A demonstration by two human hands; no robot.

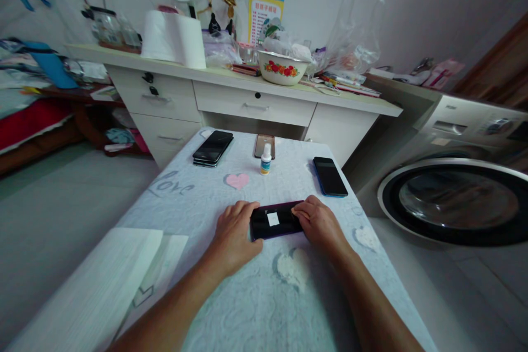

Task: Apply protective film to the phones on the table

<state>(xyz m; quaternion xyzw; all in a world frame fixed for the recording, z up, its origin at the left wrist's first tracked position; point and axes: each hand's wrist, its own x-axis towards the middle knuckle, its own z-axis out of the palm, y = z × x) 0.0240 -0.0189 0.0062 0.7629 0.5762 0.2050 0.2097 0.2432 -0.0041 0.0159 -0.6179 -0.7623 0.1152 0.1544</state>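
Observation:
A dark smartphone lies sideways on the cloth-covered table in front of me, and a small white square patch shows on its glossy face. My left hand grips its left end, thumb at the near edge and fingers at the far edge. At the right end, my right hand has its fingers bunched together and pressed against the phone's face; what they pinch, if anything, is hidden. Beyond the phone stands a small white spray bottle with a blue and yellow label, upright in front of a brownish phone case.
Stacked phones lie at the table's far left, and another phone near its right edge. A folded pale sheet covers the near left. Behind is a white desk bearing a floral bowl; a washing machine stands right.

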